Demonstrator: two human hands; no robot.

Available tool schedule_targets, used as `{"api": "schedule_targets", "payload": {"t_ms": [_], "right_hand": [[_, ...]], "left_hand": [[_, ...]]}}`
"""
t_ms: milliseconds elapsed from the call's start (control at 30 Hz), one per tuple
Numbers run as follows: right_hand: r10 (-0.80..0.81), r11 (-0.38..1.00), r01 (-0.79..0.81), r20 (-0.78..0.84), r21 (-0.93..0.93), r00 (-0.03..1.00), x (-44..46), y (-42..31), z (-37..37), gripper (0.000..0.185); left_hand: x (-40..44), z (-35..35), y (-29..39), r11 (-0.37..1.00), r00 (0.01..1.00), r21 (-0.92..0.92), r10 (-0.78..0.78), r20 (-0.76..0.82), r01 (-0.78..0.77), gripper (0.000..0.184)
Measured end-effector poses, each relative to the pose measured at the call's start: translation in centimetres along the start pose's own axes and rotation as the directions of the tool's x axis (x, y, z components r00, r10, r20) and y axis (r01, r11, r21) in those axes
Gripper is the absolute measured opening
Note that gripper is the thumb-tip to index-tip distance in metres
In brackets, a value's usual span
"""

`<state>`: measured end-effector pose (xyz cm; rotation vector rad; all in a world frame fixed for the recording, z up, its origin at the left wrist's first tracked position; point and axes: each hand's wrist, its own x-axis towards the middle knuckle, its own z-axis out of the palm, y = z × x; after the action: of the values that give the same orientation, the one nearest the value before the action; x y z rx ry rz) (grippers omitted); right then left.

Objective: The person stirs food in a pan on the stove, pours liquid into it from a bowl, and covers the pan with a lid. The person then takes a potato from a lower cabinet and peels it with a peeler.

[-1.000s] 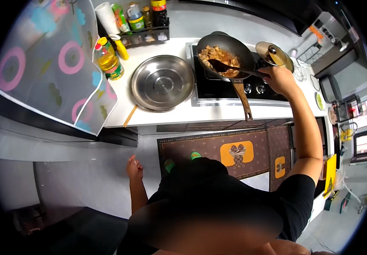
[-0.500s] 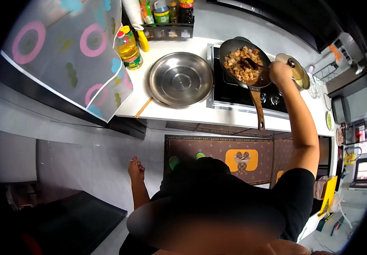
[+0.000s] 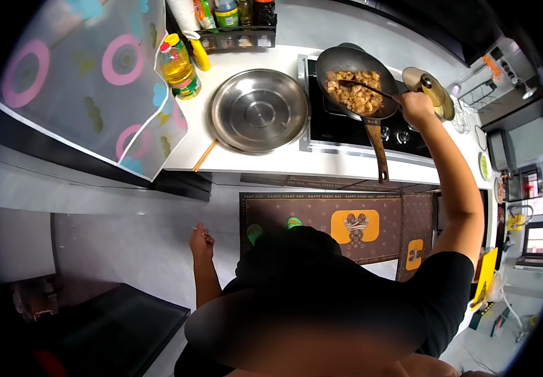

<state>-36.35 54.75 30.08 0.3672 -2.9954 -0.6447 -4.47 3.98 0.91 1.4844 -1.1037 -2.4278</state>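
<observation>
My right hand (image 3: pixel 418 109) is closed around the handle of a dark spatula (image 3: pixel 371 88), whose blade rests among the food. Browned, chopped pieces of what looks like meat (image 3: pixel 358 99) lie in the dark frying pan (image 3: pixel 337 60). The pan sits on the black gas stove (image 3: pixel 331 133), its wooden handle (image 3: pixel 376 151) pointing toward me over the counter edge. Down at my side, well away from the counter, my left hand (image 3: pixel 201 242) has curled fingers pinching a thin white stick that looks like a cigarette (image 3: pixel 194 228).
Left of the stove stands a wide steel pan (image 3: pixel 260 113), chopsticks (image 3: pixel 206 156) by its rim. An oil bottle (image 3: pixel 180 72) and a seasoning rack (image 3: pixel 237 39) are behind. A glass lid (image 3: pixel 423 85) lies right of the frying pan. A patterned mat (image 3: pixel 296 217) covers the floor.
My right hand has moved the spatula, and its blade now reaches farther left in the pan. The pieces sit closer together. My left hand stays low; the whole view has shifted slightly.
</observation>
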Motion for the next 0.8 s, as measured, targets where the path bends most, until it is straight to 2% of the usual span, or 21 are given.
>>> {"api": "schedule_targets", "payload": {"t_ms": [67, 133, 200, 300, 400, 467, 600, 633, 767, 800], "right_hand": [[-0.062, 0.998, 0.062, -0.013, -0.014, 0.998, -1.8, 0.3, -2.8, 0.022], [0.085, 0.984, -0.063, 0.126, -0.167, 0.988, -1.9, 1.4, -5.3, 0.028], [0.032, 0.998, -0.030, 0.047, -0.051, 0.998, -3.9, 2.2, -9.0, 0.033], [0.038, 0.999, -0.038, 0.140, 0.000, 0.989, -4.8, 1.7, -11.5, 0.034], [0.040, 0.996, -0.051, 0.145, 0.069, 0.989, -2.8, 1.6, -6.8, 0.033], [0.114, 0.993, -0.111, 0.114, -0.032, 0.987, -1.1, 1.2, -3.3, 0.032], [0.255, 0.960, -0.261, 0.067, 0.104, 0.965, -0.7, 0.9, -2.5, 0.031], [0.217, 0.957, -0.219, 0.029, 0.190, 0.976, -1.2, 1.1, -3.1, 0.030], [0.307, 0.931, -0.295, -0.027, 0.216, 0.951, -1.1, 0.5, -2.9, 0.029], [0.329, 0.930, -0.322, -0.009, 0.175, 0.944, -0.7, 0.4, -2.3, 0.028]], "left_hand": [[0.3, 0.4, -0.2, 1.000, 1.000, -0.012, -0.006, 0.018, 0.006, 0.014], [0.5, 0.7, -0.3, 1.000, 0.999, -0.008, -0.012, 0.035, 0.012, 0.014], [0.8, 1.2, -0.4, 1.000, 0.998, 0.014, -0.026, 0.058, 0.025, 0.015], [2.0, 1.0, -0.9, 0.999, 0.993, 0.035, -0.045, 0.107, 0.042, 0.015], [2.0, 1.6, -0.6, 0.998, 0.993, 0.049, -0.032, 0.113, 0.027, 0.016], [2.0, 1.8, -0.1, 0.998, 0.992, 0.060, -0.031, 0.119, 0.024, 0.016], [1.5, 1.7, 1.3, 0.996, 0.992, 0.089, -0.030, 0.125, 0.019, 0.017], [1.2, 1.6, 1.5, 0.996, 0.994, 0.084, -0.027, 0.105, 0.019, 0.016], [0.7, 1.0, 1.7, 0.997, 0.998, 0.071, -0.034, 0.061, 0.030, 0.015], [0.8, 0.8, 1.6, 0.997, 0.997, 0.069, -0.040, 0.061, 0.035, 0.015]]}}
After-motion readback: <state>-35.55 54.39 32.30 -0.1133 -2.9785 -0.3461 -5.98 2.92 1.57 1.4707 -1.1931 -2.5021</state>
